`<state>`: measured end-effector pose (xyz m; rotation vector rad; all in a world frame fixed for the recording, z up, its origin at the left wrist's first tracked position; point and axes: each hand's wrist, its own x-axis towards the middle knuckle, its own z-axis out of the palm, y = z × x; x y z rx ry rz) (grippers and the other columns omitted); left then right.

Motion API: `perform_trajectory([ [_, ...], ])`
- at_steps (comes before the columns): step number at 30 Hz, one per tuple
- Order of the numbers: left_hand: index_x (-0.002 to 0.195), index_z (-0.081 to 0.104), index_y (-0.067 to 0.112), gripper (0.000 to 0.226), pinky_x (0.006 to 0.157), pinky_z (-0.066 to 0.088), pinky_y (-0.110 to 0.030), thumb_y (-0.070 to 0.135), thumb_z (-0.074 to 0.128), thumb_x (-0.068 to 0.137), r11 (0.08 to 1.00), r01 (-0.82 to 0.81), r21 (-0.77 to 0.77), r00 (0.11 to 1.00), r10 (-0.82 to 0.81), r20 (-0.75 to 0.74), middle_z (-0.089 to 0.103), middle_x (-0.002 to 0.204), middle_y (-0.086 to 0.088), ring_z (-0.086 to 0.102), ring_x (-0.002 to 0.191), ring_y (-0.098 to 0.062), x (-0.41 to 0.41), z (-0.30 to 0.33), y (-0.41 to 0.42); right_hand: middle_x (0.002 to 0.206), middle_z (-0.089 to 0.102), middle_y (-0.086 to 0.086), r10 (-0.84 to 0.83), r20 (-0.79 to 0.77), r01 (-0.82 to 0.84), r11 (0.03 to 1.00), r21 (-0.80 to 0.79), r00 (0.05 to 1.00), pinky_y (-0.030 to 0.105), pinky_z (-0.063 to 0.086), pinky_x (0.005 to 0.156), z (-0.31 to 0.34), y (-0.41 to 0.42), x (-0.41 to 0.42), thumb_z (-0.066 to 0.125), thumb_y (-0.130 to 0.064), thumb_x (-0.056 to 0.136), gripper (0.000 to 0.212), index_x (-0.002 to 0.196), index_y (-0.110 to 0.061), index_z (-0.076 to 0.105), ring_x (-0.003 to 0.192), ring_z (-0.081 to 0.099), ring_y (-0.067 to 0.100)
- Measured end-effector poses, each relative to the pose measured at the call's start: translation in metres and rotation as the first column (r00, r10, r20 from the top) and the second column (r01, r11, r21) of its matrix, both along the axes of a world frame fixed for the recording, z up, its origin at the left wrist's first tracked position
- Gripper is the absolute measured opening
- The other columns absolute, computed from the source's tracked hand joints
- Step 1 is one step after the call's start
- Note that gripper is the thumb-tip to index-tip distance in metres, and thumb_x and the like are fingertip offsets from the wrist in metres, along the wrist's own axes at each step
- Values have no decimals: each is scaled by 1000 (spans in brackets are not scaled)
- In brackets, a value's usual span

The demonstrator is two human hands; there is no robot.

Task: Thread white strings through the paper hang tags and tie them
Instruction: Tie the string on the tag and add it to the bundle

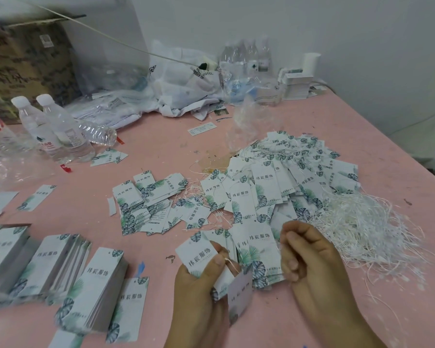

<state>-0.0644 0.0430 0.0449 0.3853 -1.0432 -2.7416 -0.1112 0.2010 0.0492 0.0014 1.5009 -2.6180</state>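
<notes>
Tags [199,257] sit bunched in my left hand [196,280], thumb pinching a white string [232,266]; my right hand [309,262] is curled, apparently pinching its other end.

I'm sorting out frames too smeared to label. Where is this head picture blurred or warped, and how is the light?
Head view: the neat stacks of leaf-printed paper hang tags at lower left are motion-smeared, as is the brown cardboard box; the small tag hanging near the left hand is soft. The pink table edge bows from the wide lens. Light is even, with soft shadows and no harsh glare.
</notes>
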Motion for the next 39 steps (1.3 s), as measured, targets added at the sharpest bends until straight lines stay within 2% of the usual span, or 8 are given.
perform_trajectory([
  [7, 78, 77, 13, 42, 56, 56, -28, 9, 96, 41, 995, -50, 83, 999, 51, -8, 66, 72, -10, 64, 55, -21, -4, -6, -6, 73, 59, 5, 4, 137, 41, 945, -325, 991, 18, 38, 40, 5, 4, -5, 55, -10, 82, 20, 87, -12, 74, 49, 44, 9],
  [10, 78, 76, 13, 22, 54, 55, -31, 2, 83, 59, 999, -44, 24, 999, 43, 19, 65, 71, -12, 64, 54, -23, -2, -4, -2, 64, 51, 3, -46, -114, 52, 997, 49, 992, 18, 35, 43, 11, 2, 11, 65, -22, 80, 12, 89, -20, 72, 50, 40, 9],
  [12, 77, 74, 11, 16, 51, 53, -33, 1, 79, 65, 1000, -9, -18, 1000, 9, 13, 63, 69, -14, 62, 52, -25, 0, -4, 3, 59, 51, 1, -26, -332, 172, 893, 416, 943, 14, 38, 46, 13, -8, 25, 68, -35, 75, 17, 90, -29, 71, 50, 42, 5],
  [14, 77, 74, 10, 19, 52, 54, -34, 7, 85, 62, 997, 7, -71, 1000, -7, 3, 66, 71, -15, 64, 56, -26, 2, -3, 6, 61, 54, -6, 45, -475, 261, 788, 558, 879, 8, 36, 48, 14, -23, 33, 69, -36, 72, 13, 85, -35, 70, 49, 41, -2],
  [18, 76, 76, 11, 51, 59, 57, -30, 32, 100, 38, 974, 3, -228, 1000, 2, 25, 71, 72, -15, 70, 66, -25, 4, -1, 6, 64, 47, -11, 134, -610, 382, 671, 636, 781, 2, 33, 55, 15, -37, 34, 72, -26, 75, 5, 81, -25, 73, 52, 42, -7],
  [23, 80, 77, 10, 26, 62, 58, -30, 13, 87, 56, 964, 2, -266, 1000, -1, 1, 73, 77, -15, 72, 73, -27, 4, -7, 7, 63, 48, -10, 90, -560, 380, 645, 663, 824, 7, 39, 54, 15, -32, 30, 74, -11, 70, 12, 74, -23, 73, 56, 50, 2],
  [30, 89, 79, 20, 29, 61, 57, -24, 23, 84, 61, 913, -52, -404, 999, 54, -9, 77, 83, -11, 74, 75, -21, 8, -7, 9, 63, 50, -9, 79, -488, 325, 652, 685, 869, 11, 40, 53, 16, -28, 30, 72, -18, 72, 12, 76, -30, 69, 55, 50, 5],
  [39, 100, 55, 49, 22, 59, 48, -19, 50, 56, 78, 694, -70, -717, 997, 18, -79, 65, 76, 12, 58, 64, -5, 21, -13, 22, 65, 52, -6, 39, -504, 349, 675, 650, 863, 7, 37, 55, 20, -32, 28, 71, -18, 74, 11, 75, -28, 69, 53, 47, 2],
])
